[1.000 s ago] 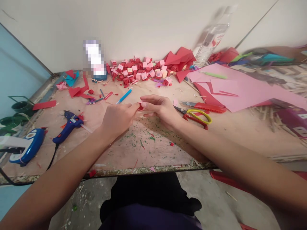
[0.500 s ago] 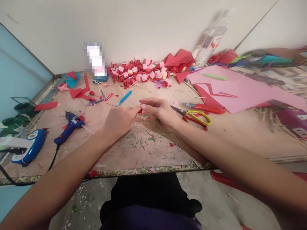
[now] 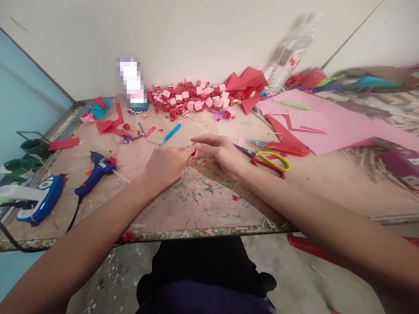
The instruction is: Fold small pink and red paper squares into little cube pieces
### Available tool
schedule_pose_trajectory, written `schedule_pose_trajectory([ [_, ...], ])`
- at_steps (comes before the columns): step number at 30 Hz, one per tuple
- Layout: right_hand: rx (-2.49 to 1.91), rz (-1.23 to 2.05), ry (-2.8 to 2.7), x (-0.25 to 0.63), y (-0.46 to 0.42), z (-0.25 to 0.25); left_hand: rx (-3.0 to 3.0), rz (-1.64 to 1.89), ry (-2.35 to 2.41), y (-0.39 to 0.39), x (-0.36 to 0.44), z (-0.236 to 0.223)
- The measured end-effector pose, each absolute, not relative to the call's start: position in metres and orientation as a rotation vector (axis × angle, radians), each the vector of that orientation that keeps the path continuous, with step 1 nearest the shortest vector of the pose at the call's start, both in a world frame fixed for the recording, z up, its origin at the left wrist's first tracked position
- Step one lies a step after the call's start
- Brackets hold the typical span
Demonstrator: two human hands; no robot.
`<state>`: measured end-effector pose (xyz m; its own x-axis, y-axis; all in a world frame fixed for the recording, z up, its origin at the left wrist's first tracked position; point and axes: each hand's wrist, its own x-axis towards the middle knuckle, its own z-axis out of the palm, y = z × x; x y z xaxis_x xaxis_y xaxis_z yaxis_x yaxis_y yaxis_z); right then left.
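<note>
Between my two hands is a small red and pink folded paper piece (image 3: 195, 152), mostly covered by fingers. My left hand (image 3: 168, 163) pinches it from the left with thumb and forefinger. My right hand (image 3: 221, 153) has its fingertips closed on the other side of it, with the lower fingers curled loosely underneath. A blue pen (image 3: 170, 134) lies just beyond my left hand. Right of my right hand are scissors (image 3: 270, 160) with yellow and red handles and a red-handled utility knife (image 3: 284, 147).
Small red and pink paper boxes (image 3: 191, 97) are heaped along the wall, beside a bottle (image 3: 288, 59). Pink paper sheets (image 3: 340, 126) cover the right side. A blue glue gun (image 3: 93, 174) with its cord lies at left, near a blue and white device (image 3: 46, 198). Scraps litter the table (image 3: 157, 213).
The paper piece has turned slightly between my fingers and more of its pink side shows. Both hands stay nearly in place; the whole view has shifted a little.
</note>
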<state>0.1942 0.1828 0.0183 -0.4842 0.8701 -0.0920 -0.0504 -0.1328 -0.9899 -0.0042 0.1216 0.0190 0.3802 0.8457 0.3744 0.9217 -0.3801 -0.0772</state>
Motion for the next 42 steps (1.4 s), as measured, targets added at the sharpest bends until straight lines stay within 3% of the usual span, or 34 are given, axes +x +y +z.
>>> schedule_pose_trajectory([
  [22,-0.928,1.719,-1.483,0.1936,0.1842,0.018,-2.331,-0.494,-1.27,0.1255,-0.0086,0.0111],
  [42,-0.903,1.731,-1.442,0.1936,0.1826,0.0154,-2.325,-0.635,-1.498,0.1258,-0.0119,0.014],
])
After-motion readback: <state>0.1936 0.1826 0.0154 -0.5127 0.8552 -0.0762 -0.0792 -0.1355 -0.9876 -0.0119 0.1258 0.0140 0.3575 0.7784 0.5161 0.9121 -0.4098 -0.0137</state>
